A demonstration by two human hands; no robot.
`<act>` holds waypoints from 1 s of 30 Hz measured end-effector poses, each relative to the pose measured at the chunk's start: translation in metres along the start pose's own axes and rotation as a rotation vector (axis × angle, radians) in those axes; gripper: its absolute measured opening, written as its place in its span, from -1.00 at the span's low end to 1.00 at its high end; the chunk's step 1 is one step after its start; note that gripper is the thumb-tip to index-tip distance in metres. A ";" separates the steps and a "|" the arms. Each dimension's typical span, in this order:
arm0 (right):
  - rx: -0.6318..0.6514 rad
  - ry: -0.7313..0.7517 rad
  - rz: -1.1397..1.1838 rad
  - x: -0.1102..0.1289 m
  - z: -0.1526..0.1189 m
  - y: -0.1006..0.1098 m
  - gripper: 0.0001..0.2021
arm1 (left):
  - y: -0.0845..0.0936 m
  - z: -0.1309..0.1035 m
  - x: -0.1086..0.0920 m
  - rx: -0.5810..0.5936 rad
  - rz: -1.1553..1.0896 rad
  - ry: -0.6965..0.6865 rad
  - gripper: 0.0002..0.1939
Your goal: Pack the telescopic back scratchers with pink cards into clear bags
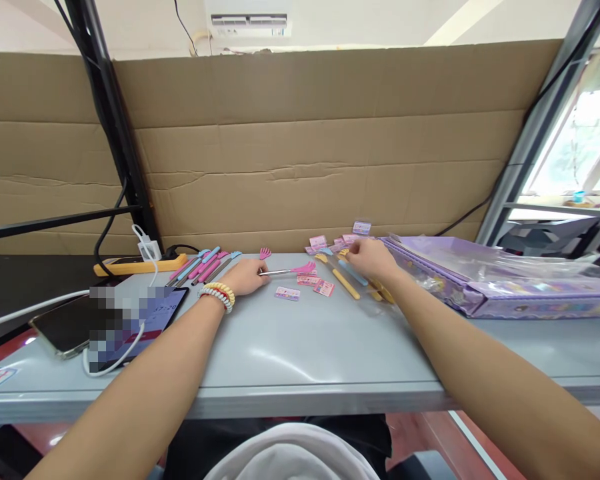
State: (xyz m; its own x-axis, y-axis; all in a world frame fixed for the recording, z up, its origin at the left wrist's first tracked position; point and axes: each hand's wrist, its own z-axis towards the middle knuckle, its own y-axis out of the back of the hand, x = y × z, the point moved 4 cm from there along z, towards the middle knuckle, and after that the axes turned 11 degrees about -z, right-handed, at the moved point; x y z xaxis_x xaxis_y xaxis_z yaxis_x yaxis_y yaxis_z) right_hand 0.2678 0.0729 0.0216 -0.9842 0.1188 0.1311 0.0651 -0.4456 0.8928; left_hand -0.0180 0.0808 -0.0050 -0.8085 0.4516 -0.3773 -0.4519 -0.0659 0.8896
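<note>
My left hand (247, 277), with coiled bands at its wrist, is closed around the near end of a back scratcher (304, 268) with a metal shaft and pink claw head. Just behind its fingers a second pink claw head (265, 253) shows, its handle hidden. My right hand (373, 259) has its fingers pinched together among yellow and blue sticks; what they hold, if anything, is hidden. A yellow stick (347, 284) and a blue stick (353, 272) lie beside it. Small pink and purple printed cards (324, 287) are scattered between my hands.
Several pink, blue and dark sticks (207, 267) lie left of my left hand. A purple box (505, 297) with clear plastic on it stands at right. At left are a phone (70, 327), a second screen (153, 320), white cable and yellow power strip (140, 265). Cardboard (330, 147) walls the back.
</note>
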 end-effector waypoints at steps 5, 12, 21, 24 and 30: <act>0.044 0.031 -0.012 0.003 -0.001 -0.002 -0.87 | 0.000 0.001 0.008 0.031 0.115 0.141 -0.71; 0.041 0.054 -0.029 0.005 -0.001 -0.004 -0.87 | 0.004 0.002 0.023 -0.017 0.187 0.265 -0.66; 0.045 0.420 0.208 0.030 -0.013 -0.005 -0.75 | 0.008 0.000 0.002 -0.089 0.059 -0.018 -0.73; 0.133 0.501 0.296 0.044 -0.024 -0.006 -0.63 | 0.007 -0.003 -0.008 -0.063 -0.027 -0.116 -0.72; 0.162 0.602 0.185 0.058 -0.034 -0.003 -0.85 | 0.008 -0.006 -0.019 -0.065 -0.128 -0.241 -0.68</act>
State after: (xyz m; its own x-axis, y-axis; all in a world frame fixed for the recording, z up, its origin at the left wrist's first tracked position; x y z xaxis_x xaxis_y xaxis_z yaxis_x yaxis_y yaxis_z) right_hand 0.2045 0.0509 0.0123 -0.8715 -0.4859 0.0660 0.2197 -0.2664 0.9385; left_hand -0.0085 0.0668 0.0073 -0.6340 0.6581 -0.4061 -0.5740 -0.0486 0.8174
